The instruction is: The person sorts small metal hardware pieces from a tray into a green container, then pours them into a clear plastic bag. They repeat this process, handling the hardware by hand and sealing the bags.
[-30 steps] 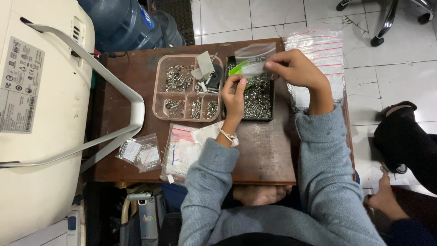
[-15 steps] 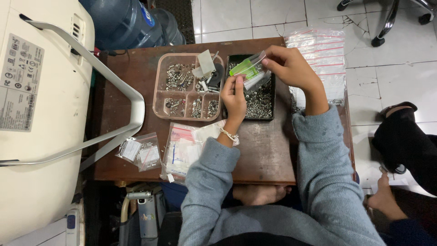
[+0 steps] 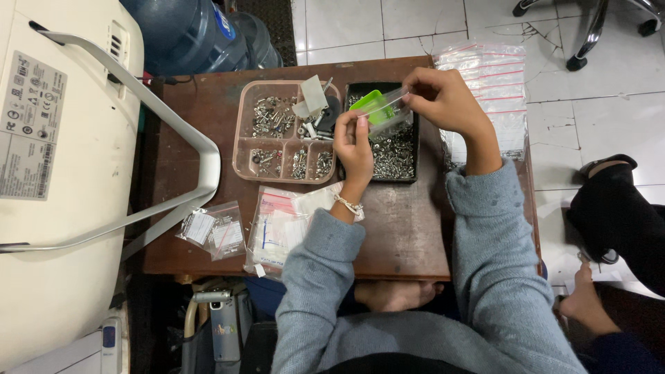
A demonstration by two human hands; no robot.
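Small clear plastic bag [image 3: 389,111] held up between both hands, just above the black tray [image 3: 413,173] of loose screws at the back of the brown counter [image 3: 402,228]. Right hand [image 3: 447,104] pinched shut on the bag's upper right edge; left hand [image 3: 353,142] pinched on its lower left end, next to a bright green piece [image 3: 368,104] at the bag's mouth. Long axis of the bag slanting from lower left to upper right, spanning the gap between the two hands, mouth end toward the left one. Hands apart, joined only by the bag. Left hand nearer the divided pink tray [image 3: 239,138] of sorted parts, just to its left; right hand nearer the stack of empty clear bags [image 3: 495,76] by the counter's right edge. Contents of the held bag too blurred to tell.
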